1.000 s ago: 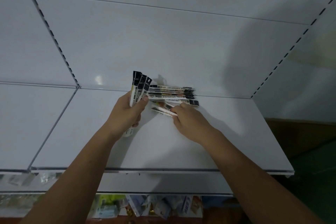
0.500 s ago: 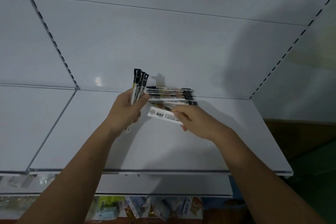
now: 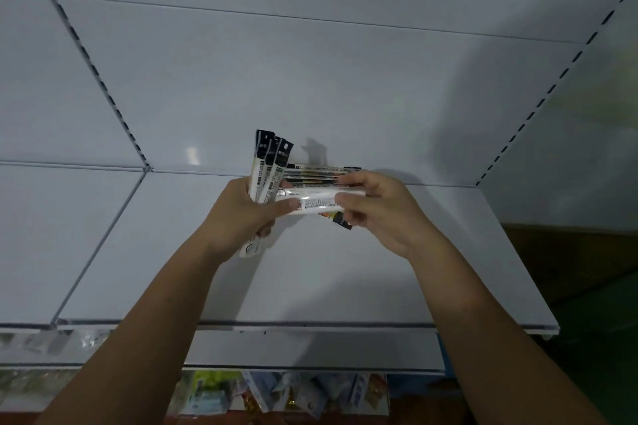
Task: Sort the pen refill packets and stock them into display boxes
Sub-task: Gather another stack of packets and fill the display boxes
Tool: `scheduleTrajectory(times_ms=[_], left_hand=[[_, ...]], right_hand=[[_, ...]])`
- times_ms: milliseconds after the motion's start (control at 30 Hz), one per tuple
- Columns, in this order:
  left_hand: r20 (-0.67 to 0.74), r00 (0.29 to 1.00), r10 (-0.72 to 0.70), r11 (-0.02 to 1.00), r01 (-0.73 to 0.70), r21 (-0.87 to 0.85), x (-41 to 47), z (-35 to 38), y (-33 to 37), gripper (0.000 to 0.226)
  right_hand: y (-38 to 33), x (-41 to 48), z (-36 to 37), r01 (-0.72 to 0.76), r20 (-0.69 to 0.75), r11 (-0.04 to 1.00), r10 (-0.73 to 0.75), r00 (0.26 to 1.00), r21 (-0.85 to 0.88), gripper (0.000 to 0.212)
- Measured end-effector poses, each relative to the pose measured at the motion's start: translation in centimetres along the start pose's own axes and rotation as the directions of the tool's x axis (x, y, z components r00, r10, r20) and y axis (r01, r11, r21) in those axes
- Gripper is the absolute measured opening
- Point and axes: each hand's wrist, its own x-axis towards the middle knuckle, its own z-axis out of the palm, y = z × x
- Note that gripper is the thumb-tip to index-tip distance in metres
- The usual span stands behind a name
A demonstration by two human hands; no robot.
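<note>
Left hand (image 3: 238, 217) grips a fan of upright packets (image 3: 267, 166) at frame centre: slim white sleeves with printed text and black header tabs on top. Right hand (image 3: 379, 207) pinches flat packets (image 3: 317, 203) crosswise just right of the fan, clear film over white barcode labels, with the left thumb touching their end. Behind both, a pile (image 3: 321, 173) of dark-striped packets lies on the white shelf (image 3: 310, 279).

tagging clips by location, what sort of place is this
Probably a shop, perhaps a stationery aisle: a white retail shelf with slotted uprights, packaged goods on the level below, and pen refill packets gripped in the left hand and right hand.
</note>
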Motion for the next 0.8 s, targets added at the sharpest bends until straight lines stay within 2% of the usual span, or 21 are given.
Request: scheduleTrajectory(times_ms=[67,133,167,267,367,433,567,667,800], left_hand=[[-0.059,0.998,0.002,0.997,-0.007,-0.078,-0.1,0.2,-0.1,0.014],[-0.086,0.996,0.011,0.993,-0.022,-0.119,-0.4,0.8,0.1,0.009],[-0.098,0.995,0.013,0.991,-0.026,-0.131,-0.7,1.3,0.2,0.009],[-0.149,0.989,0.020,0.990,-0.040,-0.135,-1.6,3.0,0.6,0.010],[-0.176,0.984,0.025,1.000,-0.026,-0.003,-3.1,3.9,1.0,0.017],[-0.183,0.983,0.010,0.998,0.002,0.066,-4.3,3.8,1.1,0.025],[-0.271,0.962,-0.034,0.998,0.046,0.039,-6.9,2.7,1.3,0.028],[-0.374,0.922,-0.102,0.991,0.061,-0.119,-8.6,0.4,1.0,0.033],[-0.366,0.911,-0.188,0.913,0.025,-0.407,-11.5,-4.7,0.3,0.028]], right_hand=[[0.3,0.1,0.2,-0.003,-0.031,0.969,0.011,0.999,0.249,0.028],[0.9,0.1,0.9,0.008,-0.071,0.920,0.021,0.997,0.392,0.016],[1.3,0.1,1.5,0.014,-0.069,0.906,0.017,0.997,0.423,0.012],[2.4,-0.1,3.8,0.028,-0.044,0.884,-0.009,0.999,0.467,0.023],[2.3,-0.1,5.3,0.065,-0.125,0.861,-0.002,0.992,0.504,0.019],[1.9,-0.1,6.0,0.038,-0.139,0.870,0.036,0.990,0.492,0.022],[1.6,-0.4,7.5,-0.046,-0.044,0.912,0.070,0.997,0.408,0.027],[1.9,-0.8,9.7,-0.108,0.095,0.939,0.081,0.992,0.327,0.027],[2.8,-1.7,14.7,-0.218,0.331,0.946,0.131,0.934,0.240,0.009]])
